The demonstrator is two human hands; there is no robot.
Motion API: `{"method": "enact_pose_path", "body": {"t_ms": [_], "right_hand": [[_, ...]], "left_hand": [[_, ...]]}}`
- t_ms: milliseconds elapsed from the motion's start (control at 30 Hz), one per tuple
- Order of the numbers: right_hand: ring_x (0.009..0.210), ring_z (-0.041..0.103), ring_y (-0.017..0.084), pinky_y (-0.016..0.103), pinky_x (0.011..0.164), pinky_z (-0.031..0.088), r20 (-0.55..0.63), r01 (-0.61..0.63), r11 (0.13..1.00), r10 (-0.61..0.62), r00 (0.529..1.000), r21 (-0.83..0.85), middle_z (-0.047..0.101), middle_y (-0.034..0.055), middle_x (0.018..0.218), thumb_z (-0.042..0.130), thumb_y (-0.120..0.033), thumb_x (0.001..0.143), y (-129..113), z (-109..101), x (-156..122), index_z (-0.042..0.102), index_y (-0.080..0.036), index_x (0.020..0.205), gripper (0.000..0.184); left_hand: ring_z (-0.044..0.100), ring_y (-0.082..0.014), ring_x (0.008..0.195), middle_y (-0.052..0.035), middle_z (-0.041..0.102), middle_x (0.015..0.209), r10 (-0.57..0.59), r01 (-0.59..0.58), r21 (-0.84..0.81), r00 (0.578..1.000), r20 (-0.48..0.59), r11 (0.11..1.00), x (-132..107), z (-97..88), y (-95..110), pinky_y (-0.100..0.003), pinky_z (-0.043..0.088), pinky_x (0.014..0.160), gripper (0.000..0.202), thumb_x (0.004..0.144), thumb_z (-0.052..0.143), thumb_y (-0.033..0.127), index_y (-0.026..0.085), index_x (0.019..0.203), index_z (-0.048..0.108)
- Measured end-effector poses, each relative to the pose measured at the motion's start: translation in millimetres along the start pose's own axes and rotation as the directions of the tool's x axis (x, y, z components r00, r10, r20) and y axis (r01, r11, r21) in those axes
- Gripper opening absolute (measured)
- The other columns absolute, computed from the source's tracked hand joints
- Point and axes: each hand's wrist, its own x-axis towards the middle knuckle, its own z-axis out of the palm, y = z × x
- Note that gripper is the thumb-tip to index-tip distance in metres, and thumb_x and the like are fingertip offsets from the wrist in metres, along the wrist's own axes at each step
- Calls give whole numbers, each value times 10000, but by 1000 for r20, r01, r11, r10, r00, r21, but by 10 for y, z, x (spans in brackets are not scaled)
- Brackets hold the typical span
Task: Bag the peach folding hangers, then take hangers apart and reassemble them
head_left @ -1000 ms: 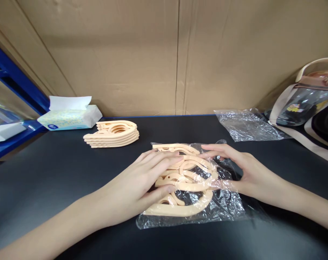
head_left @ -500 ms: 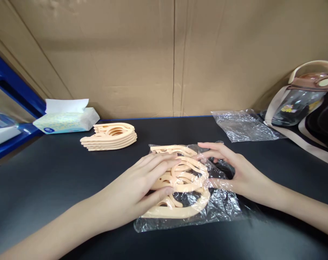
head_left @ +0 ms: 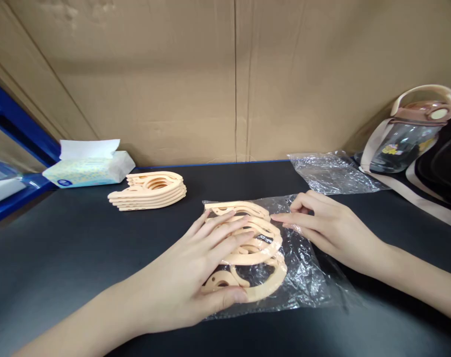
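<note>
Several peach-coloured folding clothes hangers lie overlapping inside a clear plastic bag on the black table in front of me. My left hand rests palm down on them, fingers spread over the film and thumb on the nearest hanger. At the bag's right part, my right hand has index finger and thumb close together on the film, with the other fingers curled. The left ends of the bagged hangers are partly hidden under my left hand.
A neat stack of folded hangers stands at the back left, beside a tissue pack. Another clear bag lies flat at the back right, near a strapped water bottle. Cardboard stands behind the table.
My left hand has spread its fingers wider over the hangers. My right hand has drawn its fingers together, its thumb moving up from the hangers toward the index finger.
</note>
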Motion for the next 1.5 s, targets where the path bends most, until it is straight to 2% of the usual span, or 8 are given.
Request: {"method": "enact_pose_path", "body": {"t_ms": [300,500,633,800,967,1200,1333,1500], "right_hand": [[875,603,211,362,752,517,168,-49,998,44,985,28,622,64,969,432,-219,955,82,-104,18,715,-312,1159,361],[1077,610,268,477,953,480,62,-266,960,262,963,85,657,95,1149,489,-320,941,304,-89,5,597,-218,1277,368],[878,646,238,438,780,541,120,-460,848,444,888,266,681,89,1049,576,-489,880,420,-6,-5,564,-210,1267,478],[724,606,178,379,666,523,143,-526,760,514,846,382,638,82,1052,632,-541,821,405,38,2,487,-205,1314,615],[606,562,151,286,533,452,341,-568,569,462,819,595,595,-38,677,637,-438,844,357,12,6,366,-180,1384,657],[497,485,109,224,425,337,376,-562,506,426,823,654,524,-89,537,667,-351,820,333,-86,33,402,-153,1359,633],[437,450,96,230,413,348,383,-543,440,403,831,715,540,-86,509,673,-370,840,266,-171,67,372,-145,1414,686],[511,547,121,278,537,468,293,-441,432,368,882,786,569,-72,550,640,-395,881,99,-199,85,404,-194,1417,619]], "left_hand": [[238,-319,1481,-96,373,1568,47,-50,22,993,106,999,68,-111,75,-565,176,1198,752,894,564,606,242,1515,344],[251,-283,1479,-83,371,1571,104,-110,61,990,94,992,184,-78,275,-481,216,1206,677,948,508,552,196,1504,356],[311,-308,1450,-133,435,1526,147,-158,151,986,83,976,309,-32,365,-478,193,1211,670,964,467,558,92,1444,440],[411,-337,1381,-170,501,1468,211,-221,151,974,81,964,480,-3,324,-504,244,1183,642,971,449,553,54,1369,520],[474,-295,1318,-137,629,1321,315,-322,175,947,68,930,606,29,265,-446,223,1188,554,981,449,531,83,1276,587],[548,-286,1208,-137,632,1288,292,-300,106,953,86,948,584,35,271,-426,364,1094,494,975,474,515,114,1223,623],[364,-316,1417,-141,450,1513,208,-219,43,962,175,975,495,37,373,-454,254,1188,674,966,447,574,91,1435,457],[197,-323,1489,-157,310,1577,252,-261,22,949,187,965,451,112,413,-484,167,1223,749,957,444,593,71,1489,372]]}}
